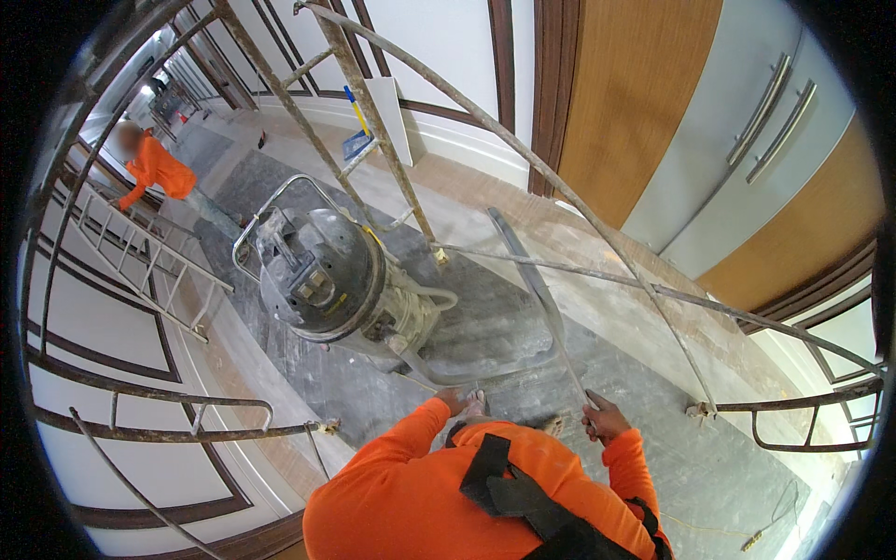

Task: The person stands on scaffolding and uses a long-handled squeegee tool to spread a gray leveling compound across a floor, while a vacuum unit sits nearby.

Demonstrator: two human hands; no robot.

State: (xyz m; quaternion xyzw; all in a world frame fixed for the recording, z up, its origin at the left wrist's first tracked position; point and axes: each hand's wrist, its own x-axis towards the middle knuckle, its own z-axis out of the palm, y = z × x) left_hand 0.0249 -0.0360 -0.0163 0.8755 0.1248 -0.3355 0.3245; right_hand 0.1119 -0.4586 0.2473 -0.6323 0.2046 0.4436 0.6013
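Note:
My right hand (607, 419), at the right of my body, is closed around the lower end of a thin grey tube (573, 375). The tube runs forward to a long grey hose-like length (534, 275) that reaches across the dusty floor. My left hand (454, 401) is held low in front of my waist, close to the hose (439, 376); its fingers are too hidden to make out. In front of me stands a dusty drum-shaped vacuum cleaner (327, 271) with a dark lid and a metal push handle (271, 201).
Rusty scaffold frames (359, 112) and slanting braces (597, 224) surround me. A person in orange (163, 173) stands at far left beside a light ladder-like frame (140, 252). Cabinet doors with metal handles (761, 107) line the right. A yellow cord (751, 541) lies at lower right.

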